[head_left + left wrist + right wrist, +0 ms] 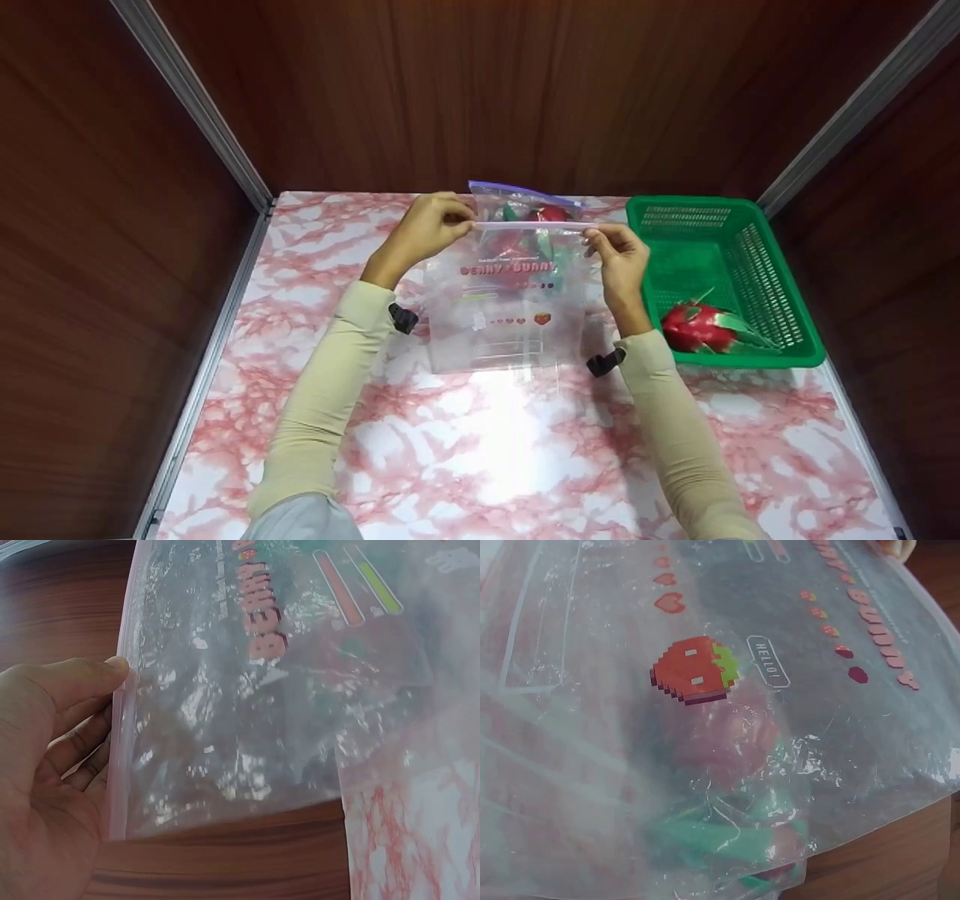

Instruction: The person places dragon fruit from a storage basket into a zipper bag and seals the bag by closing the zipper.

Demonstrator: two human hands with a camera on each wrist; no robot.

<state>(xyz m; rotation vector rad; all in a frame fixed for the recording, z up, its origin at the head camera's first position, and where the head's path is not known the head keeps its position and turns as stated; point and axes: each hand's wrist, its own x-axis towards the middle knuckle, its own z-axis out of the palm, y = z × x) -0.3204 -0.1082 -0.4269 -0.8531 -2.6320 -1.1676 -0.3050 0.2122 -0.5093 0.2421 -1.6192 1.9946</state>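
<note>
A clear zip bag printed with "BERRY BUNNY" and a pixel strawberry hangs between the two hands, its pale pink zip edge uppermost. My left hand pinches the left end of that edge; in the left wrist view the thumb of the left hand presses against the pink strip. At the other end my right hand pinches the strip between thumb and fingers. Behind stands a second bag with a purple zip, holding a red dragon fruit with green tips, partly hidden by the front bag.
To the right sits a green plastic basket with another dragon fruit near its front. The table has a red-and-white marbled top. Dark wood panels enclose the back and both sides.
</note>
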